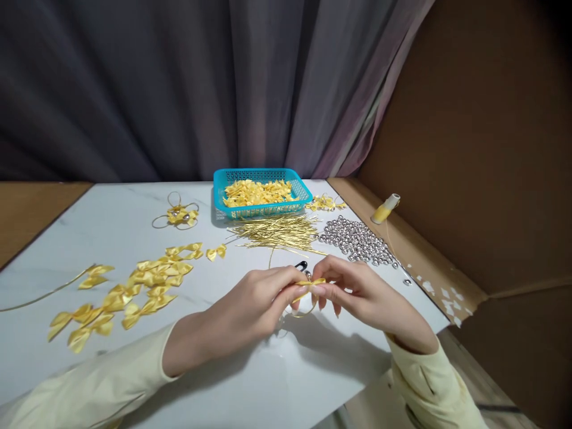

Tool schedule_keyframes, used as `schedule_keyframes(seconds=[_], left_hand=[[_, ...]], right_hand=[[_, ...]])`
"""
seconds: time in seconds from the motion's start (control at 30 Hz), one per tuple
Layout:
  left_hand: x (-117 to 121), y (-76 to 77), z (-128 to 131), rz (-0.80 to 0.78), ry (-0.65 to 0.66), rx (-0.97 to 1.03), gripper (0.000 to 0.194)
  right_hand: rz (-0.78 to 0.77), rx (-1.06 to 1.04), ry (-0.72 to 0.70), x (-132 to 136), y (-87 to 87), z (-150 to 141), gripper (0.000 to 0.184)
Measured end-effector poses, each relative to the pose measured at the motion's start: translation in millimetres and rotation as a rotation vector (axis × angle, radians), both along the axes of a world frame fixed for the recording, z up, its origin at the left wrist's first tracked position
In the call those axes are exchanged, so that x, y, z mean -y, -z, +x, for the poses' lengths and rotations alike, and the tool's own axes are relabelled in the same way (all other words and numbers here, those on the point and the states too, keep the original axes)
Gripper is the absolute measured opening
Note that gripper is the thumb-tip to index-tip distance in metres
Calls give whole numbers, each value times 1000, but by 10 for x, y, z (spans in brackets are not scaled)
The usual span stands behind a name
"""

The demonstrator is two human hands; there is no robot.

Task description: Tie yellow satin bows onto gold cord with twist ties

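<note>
Both hands meet above the white tabletop at the front. My left hand pinches one side of a yellow ribbon bow, while my right hand pinches its other side. A silver bell-like bead shows just above the bow. Thin gold cord loops below the fingers. Beside the left fingertips a small black loop-shaped piece sticks up; how it is held is hidden. To the left lie several loose yellow bows.
A blue basket of yellow bows stands at the back. Before it lie gold cord pieces and a pile of silver beads. Finished-looking bow loops sit back left. A thread spool stands by the cardboard wall on the right.
</note>
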State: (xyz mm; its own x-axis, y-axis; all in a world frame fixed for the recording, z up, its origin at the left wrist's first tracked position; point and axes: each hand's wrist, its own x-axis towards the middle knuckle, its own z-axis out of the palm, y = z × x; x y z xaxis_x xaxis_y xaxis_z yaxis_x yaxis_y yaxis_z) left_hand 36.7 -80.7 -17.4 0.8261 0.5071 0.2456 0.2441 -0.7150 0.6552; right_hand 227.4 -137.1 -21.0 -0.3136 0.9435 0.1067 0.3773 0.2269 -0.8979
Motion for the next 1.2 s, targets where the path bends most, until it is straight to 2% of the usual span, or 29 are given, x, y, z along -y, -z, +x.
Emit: schedule_keyframes(seconds=[0.2,0.37,0.53,0.7,0.9,1.0,1.2], left_hand=[[-39,-4,-3,51,40,-33,21],[-44,-21,-5,91,70,-31,20],[-52,-29,-11,84,70,-72,20],[-53,-38,-6,86,56,-87,19],[-78,-89,-20,48,56,-85,20],[-127,-115,-45,69,60,-103,19],[-246,-189,-85,4,79,-181,25]], right_hand=[[-97,-9,-117,-53,-69,63,21],[-64,91,-174,-68,-121,111,22],[119,304,-160,-53,-214,118,15],[390,473,25,25,-223,90,8],[491,923,-18,55,-114,-24,9],[512,896,-114,-30,-94,-14,14],[407,569,-309,-271,-72,62,18]])
